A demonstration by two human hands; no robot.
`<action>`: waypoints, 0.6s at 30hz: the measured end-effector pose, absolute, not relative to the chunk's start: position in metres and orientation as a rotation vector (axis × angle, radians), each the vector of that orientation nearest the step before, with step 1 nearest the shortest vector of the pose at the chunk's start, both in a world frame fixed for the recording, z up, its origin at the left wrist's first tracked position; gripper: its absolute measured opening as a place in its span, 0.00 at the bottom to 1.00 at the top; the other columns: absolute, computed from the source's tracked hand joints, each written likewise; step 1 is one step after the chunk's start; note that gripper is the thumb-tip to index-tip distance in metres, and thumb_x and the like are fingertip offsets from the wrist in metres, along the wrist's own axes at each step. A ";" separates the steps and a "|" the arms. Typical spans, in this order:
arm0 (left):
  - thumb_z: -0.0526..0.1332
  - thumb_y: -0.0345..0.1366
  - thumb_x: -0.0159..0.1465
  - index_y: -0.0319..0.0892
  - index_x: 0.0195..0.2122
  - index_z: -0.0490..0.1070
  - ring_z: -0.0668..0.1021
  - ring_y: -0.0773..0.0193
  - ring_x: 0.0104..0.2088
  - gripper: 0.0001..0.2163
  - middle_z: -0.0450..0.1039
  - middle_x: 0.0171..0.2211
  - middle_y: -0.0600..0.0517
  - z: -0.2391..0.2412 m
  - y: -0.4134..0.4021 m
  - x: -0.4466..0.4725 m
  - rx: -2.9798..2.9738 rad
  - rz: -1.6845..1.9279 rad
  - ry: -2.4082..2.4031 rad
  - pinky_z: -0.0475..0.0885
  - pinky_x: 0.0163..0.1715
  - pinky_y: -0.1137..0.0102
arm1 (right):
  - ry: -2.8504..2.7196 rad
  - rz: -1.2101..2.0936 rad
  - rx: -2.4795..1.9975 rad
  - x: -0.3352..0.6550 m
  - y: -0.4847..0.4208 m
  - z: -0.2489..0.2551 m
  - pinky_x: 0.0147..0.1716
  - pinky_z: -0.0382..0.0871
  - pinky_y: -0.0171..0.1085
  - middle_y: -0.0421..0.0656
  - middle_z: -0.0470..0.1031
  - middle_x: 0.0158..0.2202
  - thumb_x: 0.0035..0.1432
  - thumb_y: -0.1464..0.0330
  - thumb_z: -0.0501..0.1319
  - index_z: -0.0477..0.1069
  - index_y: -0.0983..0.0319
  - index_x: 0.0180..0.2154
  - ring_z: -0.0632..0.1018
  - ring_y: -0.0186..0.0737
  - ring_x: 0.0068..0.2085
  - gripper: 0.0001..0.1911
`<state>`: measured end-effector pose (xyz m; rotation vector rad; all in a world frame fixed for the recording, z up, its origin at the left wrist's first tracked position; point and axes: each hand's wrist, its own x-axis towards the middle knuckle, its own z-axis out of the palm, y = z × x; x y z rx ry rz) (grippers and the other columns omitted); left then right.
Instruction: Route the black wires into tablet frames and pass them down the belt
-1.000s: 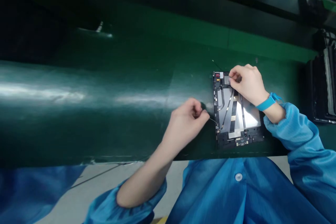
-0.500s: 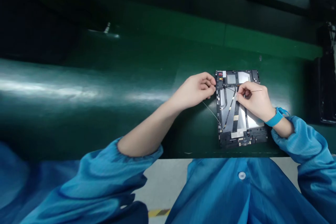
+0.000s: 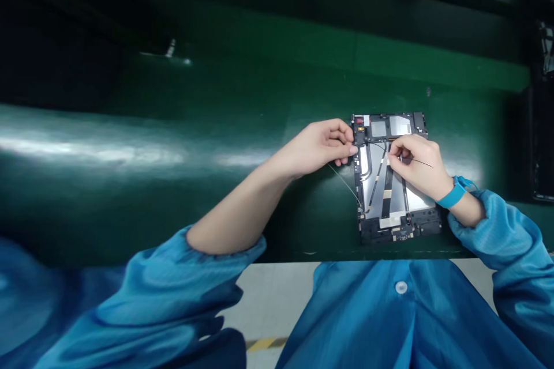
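An opened tablet (image 3: 392,207) lies back-up on the green conveyor belt (image 3: 173,184), showing silver shielding, black flex strips and circuit boards. My left hand (image 3: 322,147) rests at its upper left edge, fingers pinched on a thin white wire (image 3: 344,181) that runs down to the tablet's left side. My right hand (image 3: 413,164), with a blue wristband, sits over the tablet's upper middle, fingers pinched on a thin black wire (image 3: 422,162) that sticks out to the right.
The green belt stretches far to the left, with a raised green ledge (image 3: 389,63) behind it. Dark equipment (image 3: 541,144) stands at the right edge. Grey floor (image 3: 277,305) shows below the belt's front edge, between my blue sleeves.
My left hand moved up from beside the tablet's left middle to its upper left corner. My right hand came down from the top edge to the upper middle, now pinching the black wire.
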<state>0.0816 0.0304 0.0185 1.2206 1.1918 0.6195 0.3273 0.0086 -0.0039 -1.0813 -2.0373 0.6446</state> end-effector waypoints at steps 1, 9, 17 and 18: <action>0.73 0.29 0.53 0.42 0.32 0.69 0.74 0.70 0.22 0.13 0.72 0.23 0.56 0.018 0.029 0.083 1.200 0.640 1.204 0.71 0.24 0.74 | -2.041 0.648 -1.084 0.327 0.009 -0.004 0.38 0.70 0.37 0.37 0.77 0.29 0.59 0.76 0.61 0.71 0.58 0.31 0.74 0.36 0.31 0.08; 0.68 0.26 0.53 0.43 0.29 0.69 0.72 0.69 0.20 0.08 0.69 0.20 0.58 0.021 0.023 0.095 1.127 0.683 1.381 0.68 0.24 0.73 | -2.015 0.656 -1.062 0.327 0.009 -0.005 0.37 0.71 0.37 0.37 0.76 0.29 0.58 0.76 0.60 0.71 0.58 0.30 0.74 0.36 0.31 0.08; 0.67 0.32 0.57 0.44 0.24 0.78 0.76 0.61 0.30 0.05 0.77 0.25 0.54 0.054 0.059 0.093 2.000 0.196 1.457 0.67 0.38 0.68 | -2.010 0.706 -1.087 0.328 0.011 -0.004 0.37 0.71 0.37 0.37 0.76 0.29 0.55 0.77 0.60 0.71 0.57 0.30 0.74 0.36 0.31 0.08; 0.67 0.32 0.57 0.45 0.23 0.78 0.77 0.60 0.31 0.06 0.76 0.24 0.54 0.056 0.064 0.094 2.063 0.148 1.423 0.67 0.41 0.67 | -2.011 0.712 -1.101 0.328 0.011 -0.004 0.37 0.71 0.37 0.37 0.76 0.29 0.54 0.77 0.60 0.71 0.57 0.30 0.74 0.36 0.31 0.08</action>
